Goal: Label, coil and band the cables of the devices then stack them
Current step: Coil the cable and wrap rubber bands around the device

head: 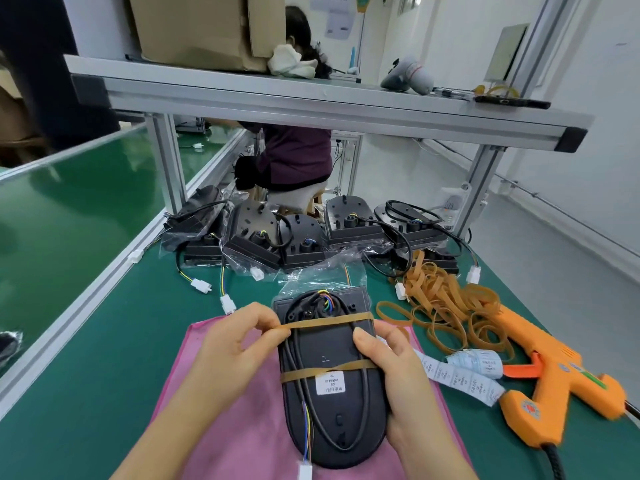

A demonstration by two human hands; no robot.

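Device on the near pink cloth is nearly done: label on, cable coiled, 1 band on, left hand pinching the 2nd band while right hand grips its right edge, but the far pile of devices is still loose and nothing's stacked.

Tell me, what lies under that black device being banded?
A pink cloth spreads beneath the black device, on the green table. The left hand pinches a rubber band; the right hand grips the device. Anything directly under it is covered.

The device lies on a cloth; rubber bands right, other devices behind.
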